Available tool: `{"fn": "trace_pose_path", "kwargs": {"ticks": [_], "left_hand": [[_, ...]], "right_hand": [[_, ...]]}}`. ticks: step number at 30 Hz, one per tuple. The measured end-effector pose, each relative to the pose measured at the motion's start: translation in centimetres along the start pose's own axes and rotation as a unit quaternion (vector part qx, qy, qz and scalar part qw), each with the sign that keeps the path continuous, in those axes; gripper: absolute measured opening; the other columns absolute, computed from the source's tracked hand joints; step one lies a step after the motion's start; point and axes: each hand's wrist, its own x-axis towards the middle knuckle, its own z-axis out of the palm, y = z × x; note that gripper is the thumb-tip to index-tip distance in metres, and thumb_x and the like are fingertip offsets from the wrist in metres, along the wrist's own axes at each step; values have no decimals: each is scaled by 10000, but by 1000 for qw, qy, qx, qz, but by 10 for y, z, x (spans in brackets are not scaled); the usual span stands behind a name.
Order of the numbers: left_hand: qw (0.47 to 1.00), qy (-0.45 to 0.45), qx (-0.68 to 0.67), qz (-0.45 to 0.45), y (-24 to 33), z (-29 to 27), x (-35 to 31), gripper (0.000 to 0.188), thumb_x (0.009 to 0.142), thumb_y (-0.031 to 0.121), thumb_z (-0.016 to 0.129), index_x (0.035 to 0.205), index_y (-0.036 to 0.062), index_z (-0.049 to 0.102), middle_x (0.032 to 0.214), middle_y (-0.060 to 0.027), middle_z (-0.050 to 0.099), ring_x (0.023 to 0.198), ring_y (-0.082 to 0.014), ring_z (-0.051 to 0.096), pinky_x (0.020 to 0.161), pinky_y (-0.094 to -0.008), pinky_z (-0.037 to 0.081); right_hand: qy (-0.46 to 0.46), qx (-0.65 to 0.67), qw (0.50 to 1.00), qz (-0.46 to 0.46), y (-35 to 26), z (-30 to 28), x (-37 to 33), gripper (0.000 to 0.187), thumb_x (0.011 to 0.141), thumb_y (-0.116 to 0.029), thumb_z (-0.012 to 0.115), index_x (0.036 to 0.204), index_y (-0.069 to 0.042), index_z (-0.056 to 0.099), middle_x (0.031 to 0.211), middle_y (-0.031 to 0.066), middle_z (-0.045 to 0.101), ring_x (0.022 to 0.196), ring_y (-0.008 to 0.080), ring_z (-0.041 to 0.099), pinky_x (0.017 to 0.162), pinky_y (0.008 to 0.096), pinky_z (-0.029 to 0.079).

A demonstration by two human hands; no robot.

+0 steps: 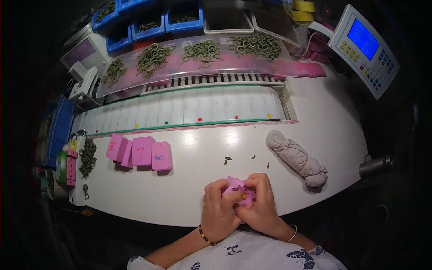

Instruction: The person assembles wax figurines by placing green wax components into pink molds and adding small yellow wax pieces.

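Observation:
My left hand and my right hand meet close to the table's front edge, in front of my body. Between them they grip a pink rubber mold, which looks bent and parted under the fingers. Both thumbs press into its middle, where a small yellowish spot shows; I cannot make out what it is. Much of the mold is covered by my fingers. Just beyond the hands lie a few tiny dark green scraps. To the left stand several pink mold blocks with handwritten marks, some leaning together.
A knotted beige cloth bundle lies at right. Behind are a green-edged white channel, rollers and a clear sheet bearing green ring-shaped pieces. More rings lie far left. Blue bins line the back; a control panel overhangs the right.

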Motion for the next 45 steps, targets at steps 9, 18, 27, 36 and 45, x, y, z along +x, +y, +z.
{"fn": "trace_pose_path", "kwargs": {"ticks": [9,18,27,36,45], "left_hand": [[996,-63,39,52,3,-10,-6,424,641,134,799,1032,227,666,1187,-115,497,1097,-343,500,911,-445,422],[991,-53,-66,108,-12,-39,19,452,628,35,827,1038,84,642,1111,-135,590,929,-295,608,781,-340,531],[973,-67,-219,4,-36,-50,34,311,902,-12,660,1150,-38,475,1162,-197,638,1020,-255,665,913,-350,535],[963,-41,-264,-23,-43,-33,38,235,940,-10,604,1129,-21,465,1175,-185,618,1048,-221,624,948,-337,504],[940,-58,-308,-135,-38,-41,46,340,930,42,660,1230,-17,510,1145,-122,618,1026,-166,627,937,-317,508]], "right_hand": [[-5,-14,1000,-19,3,-2,0,532,647,-57,795,1072,4,482,1070,206,494,968,368,524,844,423,441],[-127,267,953,61,-1,-24,19,656,726,-132,843,1256,-17,473,1219,159,501,1136,232,521,960,346,454],[-63,78,993,-65,-3,-22,39,344,791,-49,770,1102,9,636,1022,121,648,881,220,647,804,318,517],[-11,103,993,-53,-4,-2,32,366,872,-24,702,1197,30,542,1107,165,608,947,247,663,817,322,558],[-48,295,948,104,5,-6,30,343,907,-24,675,1209,26,520,1153,114,586,1004,163,626,853,289,541]]}}
